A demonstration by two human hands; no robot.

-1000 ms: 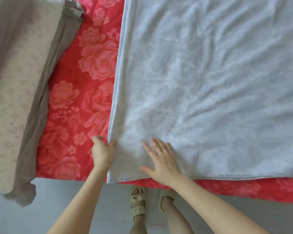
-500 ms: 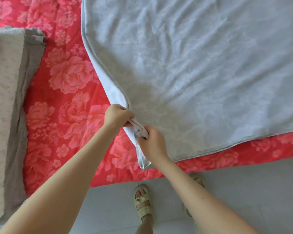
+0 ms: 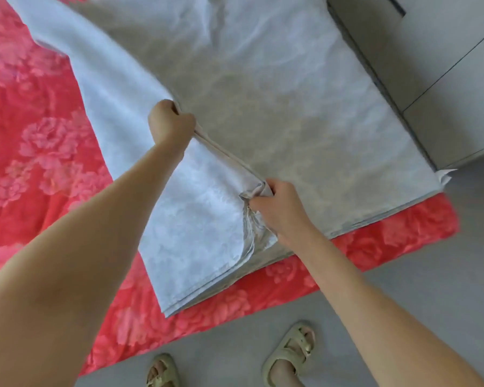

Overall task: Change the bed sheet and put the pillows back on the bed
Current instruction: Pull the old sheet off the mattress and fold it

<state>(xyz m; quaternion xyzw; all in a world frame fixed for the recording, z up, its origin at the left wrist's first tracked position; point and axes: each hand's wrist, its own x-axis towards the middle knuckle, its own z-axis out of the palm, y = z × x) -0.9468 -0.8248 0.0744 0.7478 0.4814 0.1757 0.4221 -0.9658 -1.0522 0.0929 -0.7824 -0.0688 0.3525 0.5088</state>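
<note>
A pale grey-white bed sheet (image 3: 277, 88) lies folded in layers over the red floral bed cover (image 3: 39, 141). My left hand (image 3: 170, 124) grips the sheet's upper edge in a fist and holds it lifted. My right hand (image 3: 277, 203) pinches the same edge lower down, near the bed's front side, where the cloth bunches. The edge runs taut between both hands. A lifted flap of sheet (image 3: 199, 227) hangs below my left forearm. No pillow shows in this view.
Grey floor (image 3: 403, 303) runs along the bed's near edge, where my two feet in pale sandals (image 3: 288, 356) stand. A grey cabinet or bedside unit (image 3: 444, 79) stands at the upper right, against the bed's end.
Both hands have lifted the sheet's edge and spread apart along it. The view has swung right, so the beige pillow on the left is out of sight and the grey cabinet has appeared.
</note>
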